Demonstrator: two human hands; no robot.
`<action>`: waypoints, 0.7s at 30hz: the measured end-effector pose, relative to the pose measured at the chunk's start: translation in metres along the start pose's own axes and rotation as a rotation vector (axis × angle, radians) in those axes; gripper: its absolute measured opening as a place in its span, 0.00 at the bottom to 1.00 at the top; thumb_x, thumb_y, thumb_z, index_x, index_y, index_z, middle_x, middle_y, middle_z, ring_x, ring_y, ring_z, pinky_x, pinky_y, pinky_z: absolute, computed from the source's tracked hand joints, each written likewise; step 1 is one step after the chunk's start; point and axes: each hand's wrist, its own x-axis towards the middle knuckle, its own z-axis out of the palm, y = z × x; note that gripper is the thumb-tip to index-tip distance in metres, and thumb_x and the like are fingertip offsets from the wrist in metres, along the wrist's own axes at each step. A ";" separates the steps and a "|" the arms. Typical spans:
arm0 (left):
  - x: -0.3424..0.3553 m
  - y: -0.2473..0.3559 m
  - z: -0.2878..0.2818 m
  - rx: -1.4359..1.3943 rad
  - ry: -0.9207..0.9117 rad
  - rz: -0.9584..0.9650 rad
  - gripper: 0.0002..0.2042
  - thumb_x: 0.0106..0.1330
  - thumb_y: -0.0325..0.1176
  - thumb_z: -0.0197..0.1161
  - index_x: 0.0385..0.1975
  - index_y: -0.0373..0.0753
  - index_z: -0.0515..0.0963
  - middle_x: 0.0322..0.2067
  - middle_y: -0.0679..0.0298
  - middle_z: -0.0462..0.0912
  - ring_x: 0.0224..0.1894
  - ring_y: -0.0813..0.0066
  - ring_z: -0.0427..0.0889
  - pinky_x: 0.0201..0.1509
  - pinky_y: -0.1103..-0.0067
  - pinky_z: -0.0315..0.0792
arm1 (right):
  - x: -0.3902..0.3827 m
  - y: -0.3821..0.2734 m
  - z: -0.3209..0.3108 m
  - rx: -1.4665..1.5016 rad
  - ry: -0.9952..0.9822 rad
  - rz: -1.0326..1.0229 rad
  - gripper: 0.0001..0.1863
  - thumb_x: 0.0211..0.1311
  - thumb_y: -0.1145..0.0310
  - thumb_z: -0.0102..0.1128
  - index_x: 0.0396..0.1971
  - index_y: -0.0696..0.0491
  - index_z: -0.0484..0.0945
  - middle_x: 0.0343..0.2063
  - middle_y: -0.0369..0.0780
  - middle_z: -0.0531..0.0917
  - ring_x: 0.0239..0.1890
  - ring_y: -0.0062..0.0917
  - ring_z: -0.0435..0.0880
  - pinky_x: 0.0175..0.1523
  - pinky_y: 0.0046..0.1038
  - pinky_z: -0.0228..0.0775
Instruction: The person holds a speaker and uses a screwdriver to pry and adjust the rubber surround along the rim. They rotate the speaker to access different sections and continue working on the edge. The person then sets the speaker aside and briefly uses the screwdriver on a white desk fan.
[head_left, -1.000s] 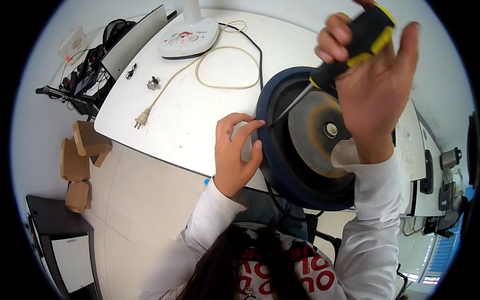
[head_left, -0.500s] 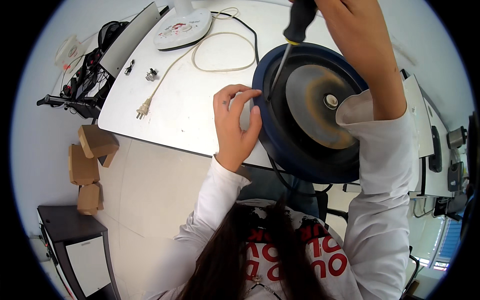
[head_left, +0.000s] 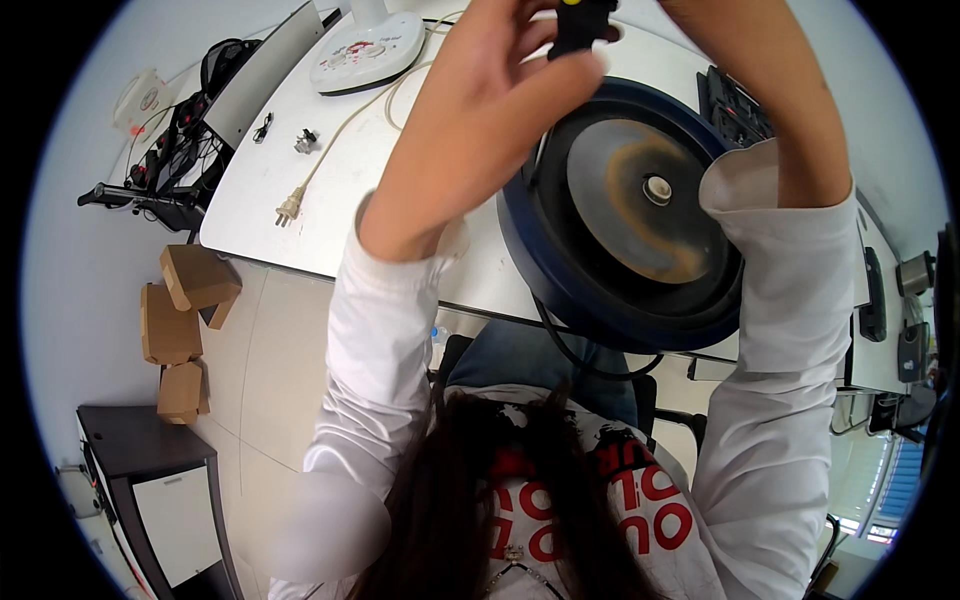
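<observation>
A round dark-blue electric cooker base point(head_left: 620, 330) lies at the table's near right edge. Its scorched grey heating plate point(head_left: 610, 190) has a pale round button point(head_left: 657, 190) at the centre. My left hand point(head_left: 490, 110) reaches over its far left side, fingers and thumb wrapped round the dark handle of a screwdriver point(head_left: 585, 30). Part of the metal shaft shows below the thumb, slanting into the base's black recess; its tip is hard to make out. My right forearm point(head_left: 765, 60) runs past the far right of the base, and the top edge cuts off the right hand's fingers.
A white appliance base point(head_left: 365, 55) with a pale cord and plug point(head_left: 288, 208) stands on the white table point(head_left: 260, 220). Small metal parts point(head_left: 306, 140) lie near it. A black case point(head_left: 735, 105) sits behind the cooker base. Cardboard boxes point(head_left: 170, 325) stand on the floor at left.
My left hand has left the cooker base's rim and moved up onto the screwdriver. The right hand has gone up beyond the top edge, uncovering the black case.
</observation>
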 end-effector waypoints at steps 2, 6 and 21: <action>0.006 0.024 0.013 0.199 0.080 -0.134 0.25 0.68 0.32 0.60 0.61 0.30 0.61 0.52 0.54 0.72 0.55 0.70 0.73 0.61 0.77 0.65 | -0.014 -0.024 0.031 0.104 0.104 0.018 0.20 0.70 0.53 0.57 0.34 0.58 0.73 0.22 0.38 0.75 0.25 0.23 0.73 0.37 0.26 0.68; 0.027 0.016 0.015 0.387 0.141 -0.036 0.14 0.68 0.33 0.62 0.45 0.33 0.68 0.33 0.62 0.75 0.34 0.77 0.75 0.38 0.79 0.69 | -0.016 -0.037 0.009 0.266 -0.017 -0.067 0.21 0.74 0.56 0.51 0.49 0.61 0.72 0.43 0.47 0.76 0.45 0.27 0.75 0.51 0.28 0.69; 0.030 0.007 0.016 0.249 0.039 -0.191 0.07 0.65 0.31 0.64 0.33 0.34 0.75 0.20 0.69 0.74 0.19 0.83 0.71 0.23 0.86 0.62 | -0.004 -0.011 0.000 0.531 -0.121 -0.020 0.15 0.62 0.61 0.67 0.33 0.61 0.83 0.26 0.39 0.83 0.28 0.19 0.81 0.33 0.18 0.73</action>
